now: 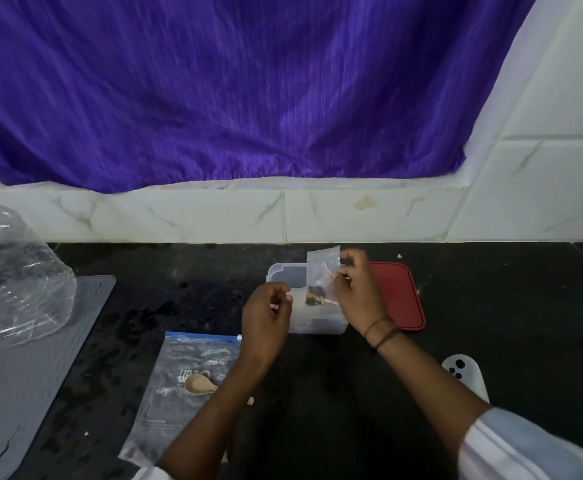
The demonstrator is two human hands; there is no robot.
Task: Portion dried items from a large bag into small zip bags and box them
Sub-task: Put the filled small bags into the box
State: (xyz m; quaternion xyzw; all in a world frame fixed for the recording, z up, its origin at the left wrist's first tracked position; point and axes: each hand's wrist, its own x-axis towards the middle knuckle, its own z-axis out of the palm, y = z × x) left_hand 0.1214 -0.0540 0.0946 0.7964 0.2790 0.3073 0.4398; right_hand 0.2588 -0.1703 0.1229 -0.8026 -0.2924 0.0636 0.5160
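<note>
Over the clear box (pixel 283 271) on the dark counter (pixel 491 306), I see the right hand (pixel 357 289) pinching a small zip bag (pixel 321 275) upright, dark dried bits in its bottom. My left hand (pixel 266 317) sits just beside it, fingers curled, though I cannot tell whether it grips anything. Nearer me, the big bag (pixel 193 368) lies flat with a wooden spoon (pixel 198 383) on it, and the red lid (pixel 399 296) lies right of the box.

A home kitchen, by the look of it: a dark speckled stone counter (pixel 352 393) runs under white marble-veined wall tiles (pixel 369 216), a purple curtain (pixel 231 88) hangs above the ledge, and a grey ribbed mat (pixel 23 358) lies at the left.
</note>
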